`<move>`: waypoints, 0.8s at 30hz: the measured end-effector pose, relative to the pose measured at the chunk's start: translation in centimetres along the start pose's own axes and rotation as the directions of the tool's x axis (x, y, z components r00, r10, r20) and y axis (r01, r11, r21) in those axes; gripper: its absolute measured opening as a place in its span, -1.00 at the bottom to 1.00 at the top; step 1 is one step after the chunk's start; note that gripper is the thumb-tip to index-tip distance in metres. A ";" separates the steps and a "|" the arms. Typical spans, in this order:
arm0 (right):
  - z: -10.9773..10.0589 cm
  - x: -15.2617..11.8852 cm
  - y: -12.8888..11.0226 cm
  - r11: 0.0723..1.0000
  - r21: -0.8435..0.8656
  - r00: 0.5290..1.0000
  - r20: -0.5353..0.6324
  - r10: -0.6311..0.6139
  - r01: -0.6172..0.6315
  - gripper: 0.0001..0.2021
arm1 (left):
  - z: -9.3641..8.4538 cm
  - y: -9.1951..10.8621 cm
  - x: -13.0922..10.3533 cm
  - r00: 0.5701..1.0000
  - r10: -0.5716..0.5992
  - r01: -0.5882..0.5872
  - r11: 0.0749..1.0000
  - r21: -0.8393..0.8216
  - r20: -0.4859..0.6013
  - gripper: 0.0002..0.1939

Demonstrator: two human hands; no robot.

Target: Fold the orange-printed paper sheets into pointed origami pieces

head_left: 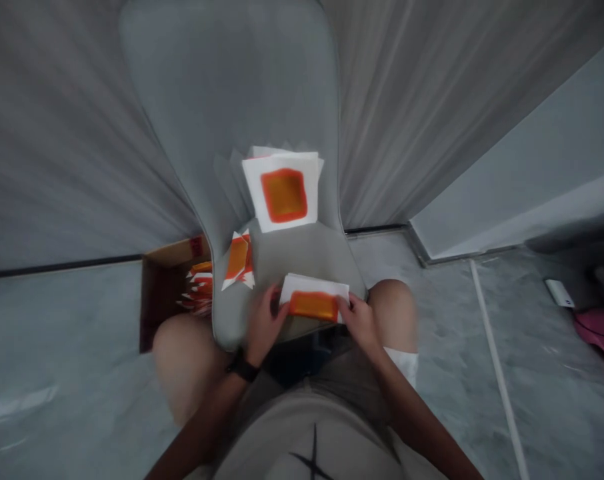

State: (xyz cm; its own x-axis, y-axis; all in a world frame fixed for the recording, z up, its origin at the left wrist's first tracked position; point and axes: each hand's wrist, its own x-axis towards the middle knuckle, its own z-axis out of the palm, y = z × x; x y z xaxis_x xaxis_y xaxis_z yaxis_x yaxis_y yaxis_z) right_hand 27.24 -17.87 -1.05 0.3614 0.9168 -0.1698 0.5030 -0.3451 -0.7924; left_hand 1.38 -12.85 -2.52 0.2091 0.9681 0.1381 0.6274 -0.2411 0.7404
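Between my two hands is a folded white paper sheet (315, 305) with an orange printed panel, held at the front edge of the grey chair's seat. My left hand (266, 323) is closed on its left end, thumb on the print. At the right end, the fingers of my right hand (358, 321) pinch the paper. Farther back, a stack of square white sheets (282, 190) with an orange square leans against the backrest. A small folded orange-and-white paper piece (239, 260) lies on the seat's left side.
The grey chair (232, 80) stands in front of a grey curtain (67, 133). Left of it, a cardboard box (155, 300) on the floor holds several folded orange-and-white pieces (199, 290). At the far right lie a white device (559, 293) and a pink object (599, 337).
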 end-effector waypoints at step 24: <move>3.3 -3.7 1.8 0.734 -0.469 0.801 -0.090 -0.592 0.490 -0.48 | 2.0 1.2 0.1 0.858 0.382 -0.504 0.753 0.423 0.342 -0.45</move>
State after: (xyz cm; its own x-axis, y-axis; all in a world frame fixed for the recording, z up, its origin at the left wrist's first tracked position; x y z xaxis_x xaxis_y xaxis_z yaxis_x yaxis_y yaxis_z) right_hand 24.19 -21.23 -3.81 0.0624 0.9203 0.3862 0.9151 0.1018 -0.3903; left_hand 3.61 -13.18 -2.92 0.6759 0.7155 0.1769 0.6842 -0.6983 0.2103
